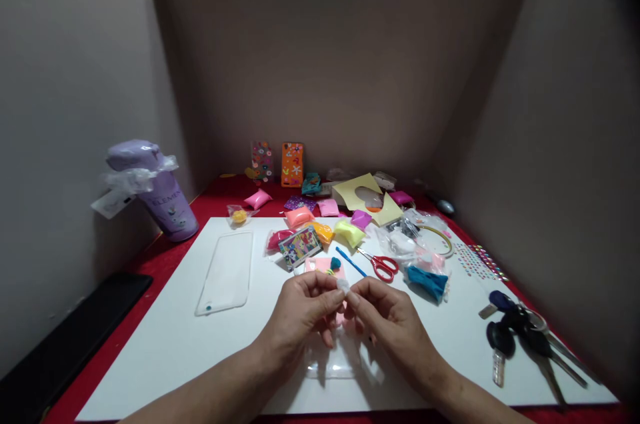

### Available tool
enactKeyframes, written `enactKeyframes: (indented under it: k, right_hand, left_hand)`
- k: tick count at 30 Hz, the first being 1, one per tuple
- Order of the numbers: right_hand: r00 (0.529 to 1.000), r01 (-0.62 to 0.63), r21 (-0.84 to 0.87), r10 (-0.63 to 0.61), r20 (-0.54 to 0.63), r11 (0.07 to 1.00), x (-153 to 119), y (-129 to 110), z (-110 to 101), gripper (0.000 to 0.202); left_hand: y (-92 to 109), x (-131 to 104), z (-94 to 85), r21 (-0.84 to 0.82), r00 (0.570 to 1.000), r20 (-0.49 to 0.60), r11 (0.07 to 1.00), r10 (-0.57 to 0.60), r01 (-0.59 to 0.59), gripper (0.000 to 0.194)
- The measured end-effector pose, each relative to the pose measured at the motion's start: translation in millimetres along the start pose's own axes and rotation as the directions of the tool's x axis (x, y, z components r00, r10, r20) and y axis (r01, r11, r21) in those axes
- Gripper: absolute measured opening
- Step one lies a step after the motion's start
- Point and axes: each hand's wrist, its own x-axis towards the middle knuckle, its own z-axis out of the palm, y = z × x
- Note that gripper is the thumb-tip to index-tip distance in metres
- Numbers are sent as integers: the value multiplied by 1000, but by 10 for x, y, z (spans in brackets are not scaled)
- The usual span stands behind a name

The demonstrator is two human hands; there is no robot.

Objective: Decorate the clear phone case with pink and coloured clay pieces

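Note:
A small white lump (343,285), perhaps soft clay, is pinched between the fingertips of my left hand (305,307) and my right hand (387,309). Both hands are closed, and their fingers cover part of the lump. Below them lies a clear phone case (333,369), partly hidden by my hands. Pink material (313,265) covers its upper part, with a teal lump (335,263) and some yellow bits on it. Just beyond my fingers rest a blue pen-like tool (351,261) and red-handled scissors (384,268).
A second clear phone case (226,271) lies left on the white board (165,344). Colourful packets, including a yellow one (349,233) and a teal one (427,283), sit beyond. Keys (525,331) lie at right, a purple tumbler (167,204) stands at left, and an orange phone case (293,165) leans behind.

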Motion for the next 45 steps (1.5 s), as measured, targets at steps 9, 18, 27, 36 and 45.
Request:
enactKeyframes:
  k: [9, 18, 27, 36, 45]
  right_hand:
    - [1000, 5, 8, -5, 9, 1000, -8, 20, -6, 27]
    - [1000, 15, 15, -15, 3, 1000, -19, -3, 3, 27]
    - [1000, -6, -10, 5, -18, 1000, -8, -14, -8, 27]
    - [1000, 25, -7, -25, 6, 1000, -22, -40, -3, 26]
    - [1000, 19, -21, -19, -12, 1000, 3, -34, -11, 26]
  left_hand:
    - [-5, 9, 19, 2, 1000, 2, 1000, 7, -7, 27]
    - [11, 2, 20, 24, 1000, 2, 1000, -3, 3, 27]
    - [3, -1, 18, 35, 1000, -14, 999, -16, 16, 26]
    - [27, 1, 24, 12, 1000, 4, 1000, -11, 11, 28]
    - [14, 7, 24, 16, 1000, -14, 1000, -15, 15, 29]
